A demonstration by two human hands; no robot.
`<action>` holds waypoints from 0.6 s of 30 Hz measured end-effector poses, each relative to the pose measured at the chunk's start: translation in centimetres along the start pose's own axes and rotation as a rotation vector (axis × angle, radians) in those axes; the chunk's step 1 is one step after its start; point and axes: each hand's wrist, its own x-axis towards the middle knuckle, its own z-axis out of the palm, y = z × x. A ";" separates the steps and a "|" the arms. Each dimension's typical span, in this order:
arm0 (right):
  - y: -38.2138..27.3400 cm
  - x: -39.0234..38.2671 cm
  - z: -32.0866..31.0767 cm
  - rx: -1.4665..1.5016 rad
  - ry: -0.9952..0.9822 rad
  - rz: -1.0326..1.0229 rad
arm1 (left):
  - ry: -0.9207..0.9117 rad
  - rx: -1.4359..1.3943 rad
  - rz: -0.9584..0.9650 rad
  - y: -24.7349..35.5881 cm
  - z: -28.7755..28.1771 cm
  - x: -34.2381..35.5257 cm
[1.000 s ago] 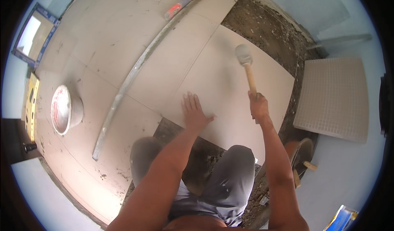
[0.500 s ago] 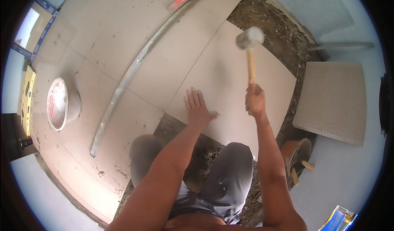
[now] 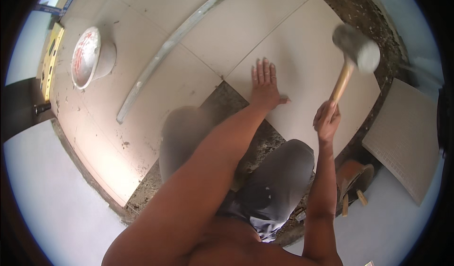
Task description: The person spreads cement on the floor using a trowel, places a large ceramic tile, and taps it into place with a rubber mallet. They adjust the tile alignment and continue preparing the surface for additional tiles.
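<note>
My left hand (image 3: 265, 86) lies flat with fingers spread on a large beige floor tile (image 3: 302, 44), near its seam with the neighbouring tiles. My right hand (image 3: 327, 119) grips the wooden handle of a mallet (image 3: 357, 48) with a pale, blurred head, held over the right part of the tile. A bare patch of rough dark bedding (image 3: 229, 103) shows beside the tile, around my bent knees.
A long metal straightedge (image 3: 161, 53) lies across the tiles to the left, near a white bucket (image 3: 106, 58). A yellow level (image 3: 49, 63) is by the left wall. At right are a leaning spare tile (image 3: 402, 138), a tub with wooden handles (image 3: 347, 181) and dark unfinished floor along the wall.
The view has swung, shifting the scene downward at left. Both my arms appear farther right, and the mallet has moved right, its head now tilted over the tile's far right part.
</note>
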 end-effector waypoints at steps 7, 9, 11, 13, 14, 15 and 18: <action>-2.9 0.8 -0.9 -0.252 -0.111 0.279 | -0.014 0.054 -0.002 -0.4 0.7 -0.8; -6.1 0.9 0.2 -0.083 -0.074 0.153 | 0.027 0.043 0.002 -0.7 1.3 -1.2; -6.6 1.8 1.2 0.045 -0.046 -0.019 | 0.036 0.037 0.000 -0.3 1.1 -0.8; -4.0 2.5 2.3 0.125 -0.029 -0.224 | -0.005 0.036 -0.010 -0.3 0.4 -1.2; -0.4 2.9 2.6 0.086 0.021 -0.180 | -0.017 0.020 0.014 0.5 0.1 -0.6; 2.4 3.2 2.6 0.049 0.070 -0.124 | -0.040 0.006 0.035 1.0 0.5 -0.3; 0.7 4.8 2.4 -0.214 -0.228 0.433 | -0.062 0.004 0.019 0.3 1.1 -0.2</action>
